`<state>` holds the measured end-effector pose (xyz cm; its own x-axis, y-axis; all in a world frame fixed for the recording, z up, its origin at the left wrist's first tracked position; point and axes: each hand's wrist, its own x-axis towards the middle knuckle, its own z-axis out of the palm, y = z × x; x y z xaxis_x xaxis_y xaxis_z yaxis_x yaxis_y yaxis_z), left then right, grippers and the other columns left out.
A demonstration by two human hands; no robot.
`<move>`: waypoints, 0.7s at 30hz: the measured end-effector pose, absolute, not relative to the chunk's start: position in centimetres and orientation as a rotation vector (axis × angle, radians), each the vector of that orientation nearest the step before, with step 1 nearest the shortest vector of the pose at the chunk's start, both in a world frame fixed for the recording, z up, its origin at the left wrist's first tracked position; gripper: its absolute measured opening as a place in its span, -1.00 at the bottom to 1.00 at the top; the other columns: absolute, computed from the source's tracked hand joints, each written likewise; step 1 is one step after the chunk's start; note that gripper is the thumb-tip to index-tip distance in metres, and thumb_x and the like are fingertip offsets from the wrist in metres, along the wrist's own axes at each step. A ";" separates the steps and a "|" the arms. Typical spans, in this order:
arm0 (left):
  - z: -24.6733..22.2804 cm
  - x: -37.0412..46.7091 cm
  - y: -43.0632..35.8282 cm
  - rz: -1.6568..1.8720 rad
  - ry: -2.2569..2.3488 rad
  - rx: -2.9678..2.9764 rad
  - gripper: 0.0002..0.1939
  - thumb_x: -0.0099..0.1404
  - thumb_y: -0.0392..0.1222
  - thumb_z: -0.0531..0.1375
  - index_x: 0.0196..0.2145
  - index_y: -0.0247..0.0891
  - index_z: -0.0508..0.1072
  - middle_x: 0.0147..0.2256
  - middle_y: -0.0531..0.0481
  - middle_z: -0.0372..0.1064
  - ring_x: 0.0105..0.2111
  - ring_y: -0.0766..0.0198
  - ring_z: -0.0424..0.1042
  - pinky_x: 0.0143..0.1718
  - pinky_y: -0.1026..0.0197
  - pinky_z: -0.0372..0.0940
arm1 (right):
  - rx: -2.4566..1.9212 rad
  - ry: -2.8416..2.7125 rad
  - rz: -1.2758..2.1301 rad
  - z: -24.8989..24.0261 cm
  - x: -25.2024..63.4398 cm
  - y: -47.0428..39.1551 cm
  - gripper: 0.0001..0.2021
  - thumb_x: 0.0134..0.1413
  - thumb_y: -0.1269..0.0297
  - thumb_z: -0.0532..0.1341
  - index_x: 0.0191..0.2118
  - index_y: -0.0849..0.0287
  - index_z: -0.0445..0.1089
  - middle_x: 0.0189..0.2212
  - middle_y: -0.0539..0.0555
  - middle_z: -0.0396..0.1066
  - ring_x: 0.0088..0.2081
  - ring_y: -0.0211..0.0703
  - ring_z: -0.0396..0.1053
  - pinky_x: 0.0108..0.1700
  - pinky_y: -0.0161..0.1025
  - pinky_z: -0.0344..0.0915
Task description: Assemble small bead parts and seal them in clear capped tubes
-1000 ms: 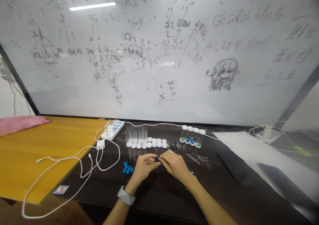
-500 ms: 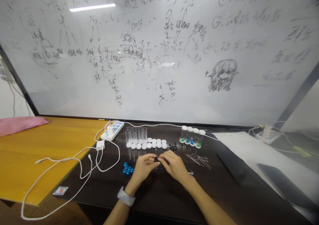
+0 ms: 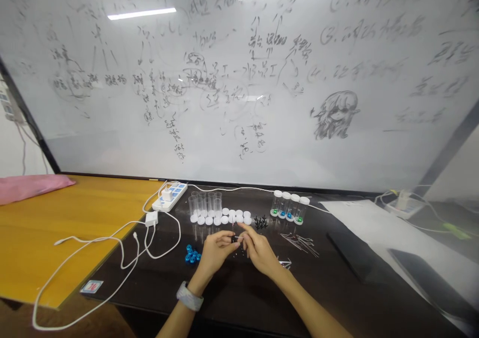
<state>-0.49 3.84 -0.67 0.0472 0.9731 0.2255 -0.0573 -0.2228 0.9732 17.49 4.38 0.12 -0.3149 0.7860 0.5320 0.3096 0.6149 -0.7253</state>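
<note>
Midway between the dark tabletop's (image 3: 239,288) back and front edges, the left hand (image 3: 217,252) pinches a small black piece (image 3: 233,239) at its fingertips. The right hand (image 3: 261,250), fingers bent, holds a thin white stick (image 3: 238,236) against it. Blue balls (image 3: 192,254) lie just beside the left wrist.
</note>
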 end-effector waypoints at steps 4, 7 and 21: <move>-0.7 -0.4 3.9 1.363 1.007 1.359 -0.59 -0.03 -0.12 0.48 -0.23 -0.33 0.58 -0.44 -0.07 0.57 -0.37 0.10 0.59 -0.28 0.17 0.47 | -0.965 -1.637 0.922 0.0 17.5 5.0 -0.58 0.29 -0.12 0.08 -0.20 0.18 0.41 -0.51 0.02 0.48 -0.66 -0.25 0.34 -0.60 -0.33 0.28; -0.8 -0.4 3.9 1.379 1.032 1.372 -0.60 -0.05 -0.13 0.49 -0.24 -0.32 0.59 -0.47 -0.04 0.55 -0.40 0.14 0.58 -0.32 0.20 0.45 | -1.048 -1.623 0.910 0.3 17.8 5.4 -0.48 0.23 -0.20 0.09 -0.47 0.17 0.39 -0.59 0.04 0.45 -0.68 -0.25 0.28 -0.62 -0.33 0.19; -1.0 -0.7 4.2 1.415 1.104 1.344 -0.58 -0.08 -0.13 0.50 -0.24 -0.33 0.60 -0.45 -0.07 0.54 -0.39 0.16 0.57 -0.29 0.21 0.45 | -1.026 -1.870 0.699 0.8 17.7 4.4 -0.53 0.41 0.01 -0.10 -0.39 0.14 0.36 -0.58 -0.06 0.30 -0.50 -0.21 0.30 -0.37 -0.30 0.18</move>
